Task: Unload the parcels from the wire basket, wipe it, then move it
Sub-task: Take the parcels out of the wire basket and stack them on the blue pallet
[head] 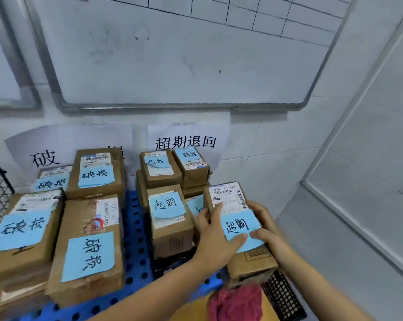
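Hands are clamping a brown parcel (230, 195) from both sides. The left hand (215, 239) is gripping its near-left edge with the thumb lying across a blue note (240, 224), and the right hand (266, 228) is curling round the right edge with its thumb pressing the same note. The parcel is sitting at the right end of the blue pallet (135, 228), just beside the right stack of parcels (170, 223) below the wall sign (186, 142). Whether its underside is resting on anything is hidden. The wire basket (281, 295) is showing as black mesh at the near right, partly under the parcel, with a pink cloth (235, 302) lying just beside it. Several risks are looking likely from here. Both thumbs are bearing on the note, which is already lifting at its edges, so any sliding may be peeling or creasing it. The right stack is looking uneven, so a parcel set on its edge may be tipping toward the near side or off the pallet's right end. Lowering it blind may be knocking the basket or trapping the cloth. The left pile (87, 246) is carrying notes with different writing, so drifting left risks mixing the two groups.
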